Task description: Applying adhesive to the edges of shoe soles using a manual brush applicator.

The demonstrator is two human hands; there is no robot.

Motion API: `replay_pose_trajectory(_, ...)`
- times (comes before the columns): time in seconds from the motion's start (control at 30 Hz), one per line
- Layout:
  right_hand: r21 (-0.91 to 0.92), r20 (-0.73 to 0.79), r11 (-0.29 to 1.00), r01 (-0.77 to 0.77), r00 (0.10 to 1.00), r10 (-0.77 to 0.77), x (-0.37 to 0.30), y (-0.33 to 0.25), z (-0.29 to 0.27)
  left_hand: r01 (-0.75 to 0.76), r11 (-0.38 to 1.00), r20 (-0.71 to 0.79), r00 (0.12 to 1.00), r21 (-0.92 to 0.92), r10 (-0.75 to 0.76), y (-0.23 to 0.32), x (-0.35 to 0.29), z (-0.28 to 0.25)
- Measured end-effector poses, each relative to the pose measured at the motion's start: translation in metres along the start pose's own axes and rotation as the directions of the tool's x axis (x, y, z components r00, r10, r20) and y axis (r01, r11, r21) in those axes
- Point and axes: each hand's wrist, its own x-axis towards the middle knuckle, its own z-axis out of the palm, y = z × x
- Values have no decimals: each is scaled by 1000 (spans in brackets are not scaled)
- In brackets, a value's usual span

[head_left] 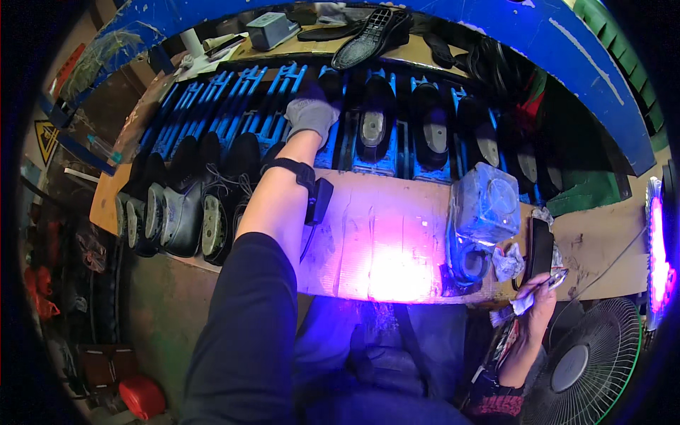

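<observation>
My left hand (312, 117), in a grey glove, reaches far onto the blue metal rack. It is closed on a black shoe (330, 83); its fingertips blend into the dark there. To its right, black shoes (372, 120) lie sole up in the rack's slots, with pale soles showing. Low at the right, my bare right hand (540, 303) is closed round a small brush (501, 316) with pale bristles and white wrapping. A crumpled white cloth (507, 262) lies just beyond this hand.
A dirty blue-grey block-shaped container (487, 202) stands on the cardboard-covered bench (354, 212). Several black shoes (180, 212) stand at the left. An upturned shoe sole (372, 39) lies on the far shelf. A fan (588, 358) is close at the lower right, below a bright lamp (659, 255).
</observation>
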Motion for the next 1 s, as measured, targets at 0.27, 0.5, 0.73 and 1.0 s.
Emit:
replay_pose_trajectory(0.27, 209, 168, 976, -66, 985, 31, 0, -10, 31, -124, 985, 212, 972, 117, 97, -9, -91, -124)
replay_pose_trajectory(0.5, -313, 156, 890, 332, 942, -296, 14, -13, 65, -481, 708, 333, 875, 518, 350, -80, -200, -118)
replay_pose_trajectory(0.73, -536, 297, 724, 436, 899, -321, 16, -4, 64, -482, 817, 516, 811, 318, 278, -77, -208, -138)
replay_pose_trajectory(1.0, -454, 310, 793, 407, 906, -287, 13, -10, 63, -581, 783, 516, 752, 224, 411, -61, -220, -122)
